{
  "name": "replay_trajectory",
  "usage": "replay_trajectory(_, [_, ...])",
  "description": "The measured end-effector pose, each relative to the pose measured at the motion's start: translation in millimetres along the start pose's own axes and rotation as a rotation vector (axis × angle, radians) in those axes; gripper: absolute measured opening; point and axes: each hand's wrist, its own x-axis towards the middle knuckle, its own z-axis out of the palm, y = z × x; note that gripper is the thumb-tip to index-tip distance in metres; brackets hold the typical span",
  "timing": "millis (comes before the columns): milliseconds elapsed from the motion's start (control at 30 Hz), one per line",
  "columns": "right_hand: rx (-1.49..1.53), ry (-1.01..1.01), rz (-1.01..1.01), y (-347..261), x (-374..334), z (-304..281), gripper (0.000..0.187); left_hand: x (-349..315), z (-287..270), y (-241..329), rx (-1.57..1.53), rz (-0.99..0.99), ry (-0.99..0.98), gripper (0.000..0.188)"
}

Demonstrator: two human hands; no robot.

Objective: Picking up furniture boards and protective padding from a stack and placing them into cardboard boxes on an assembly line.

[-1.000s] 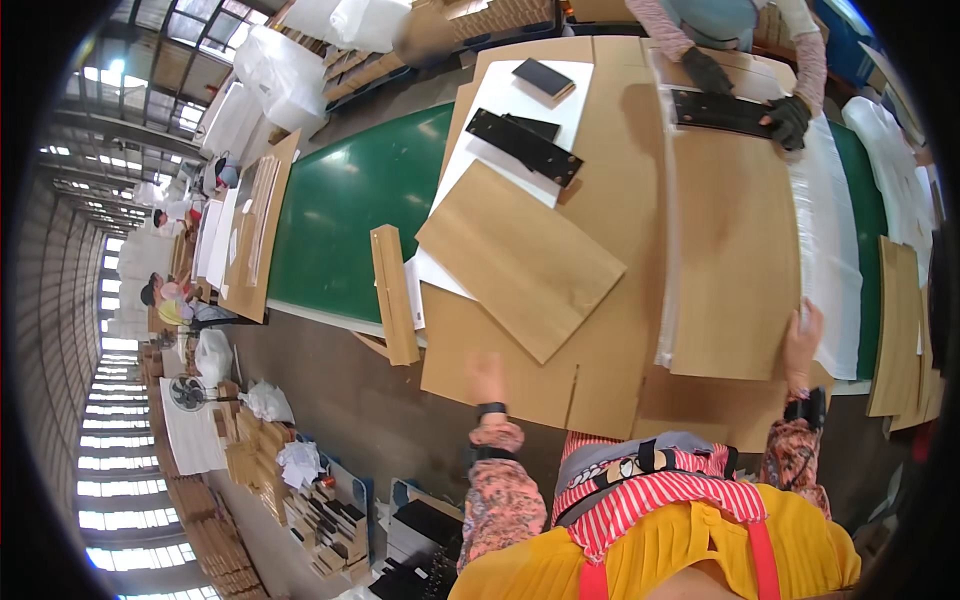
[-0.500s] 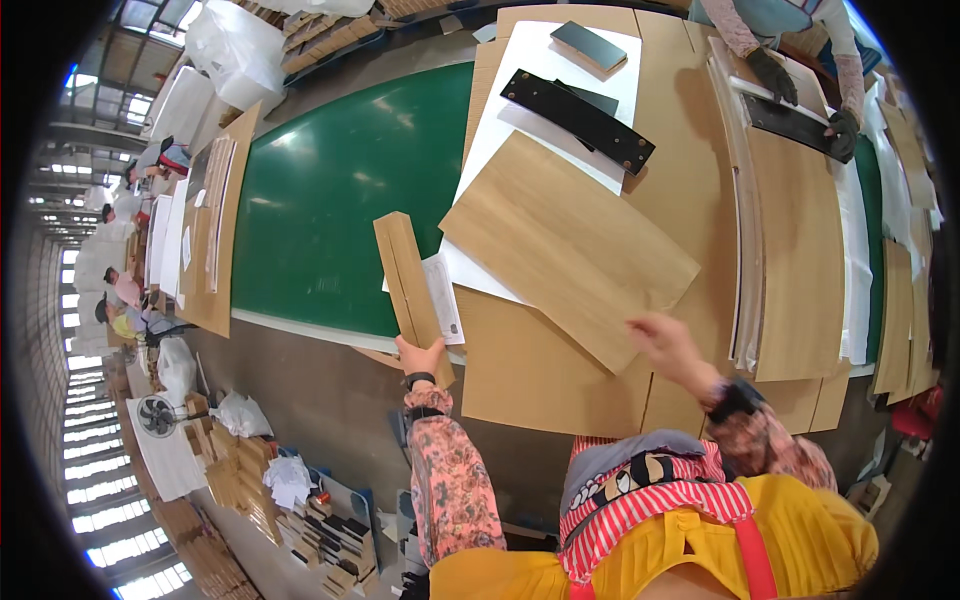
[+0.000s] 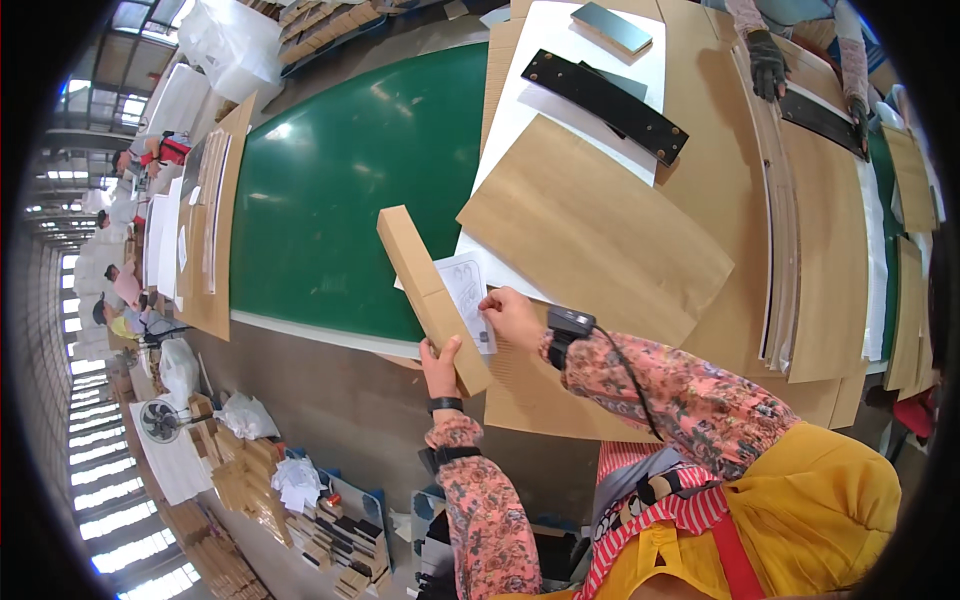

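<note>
My left hand (image 3: 441,368) is wrapped round the near end of a long, narrow cardboard box (image 3: 425,285), which is tilted over the edge of the green belt. Beside the box, partly under it, lies a white printed sheet (image 3: 466,290). The fingers of my right hand (image 3: 514,318) are pinched at the sheet's right edge. Just right of that hand, a wood-grain board (image 3: 600,235) rests on white foam and cardboard. Beyond it, a black panel with round fittings (image 3: 606,103) lies across another dark piece.
The green belt (image 3: 350,190) runs away to the left. Flat cardboard (image 3: 700,150) lies under the boards. At right, a co-worker's gloved hands (image 3: 768,65) are at a dark strip on a stack of boards (image 3: 825,260). A small grey-blue block (image 3: 612,30) sits at the far end.
My right hand has moved left from the wood-grain board to the printed sheet. The box in my left hand has turned slightly and shifted right. The co-worker's gloved hands have moved somewhat.
</note>
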Motion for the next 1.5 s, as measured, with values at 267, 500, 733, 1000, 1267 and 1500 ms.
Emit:
replay_trajectory(267, [-0.188, 0.154, -0.194, -1.9, -80.1, -195.3, 0.019, -134.8, 111.9, -15.1, -0.13, 0.075, -0.111, 0.062])
replay_trajectory(500, [0.47, -0.003, 0.237, -27.4, -168.0, -277.8, 0.035, -241.1, 227.1, -19.1, -0.129, 0.095, -0.325, 0.068])
replay_trajectory(733, [-0.19, 1.2, -0.11, -2.2, -283.7, -533.5, 0.035, -239.3, 261.9, -27.8, 0.124, 0.309, -0.402, 0.074])
replay_trajectory(1000, [-0.308, 1.473, 0.312, 281.8, -476.3, -824.6, 0.112, -232.4, 341.1, -60.8, 0.625, 0.509, -0.231, 0.087])
replay_trajectory(1267, [-0.57, 1.429, 0.743, 368.6, -493.9, -839.0, 0.032, -297.3, 409.6, -69.6, 0.748, 0.522, -0.19, 0.083])
replay_trajectory(1500, [0.236, 1.517, 0.525, 381.1, -476.6, -840.1, 0.054, -301.1, 427.3, -108.1, 0.929, 0.63, -0.096, 0.079])
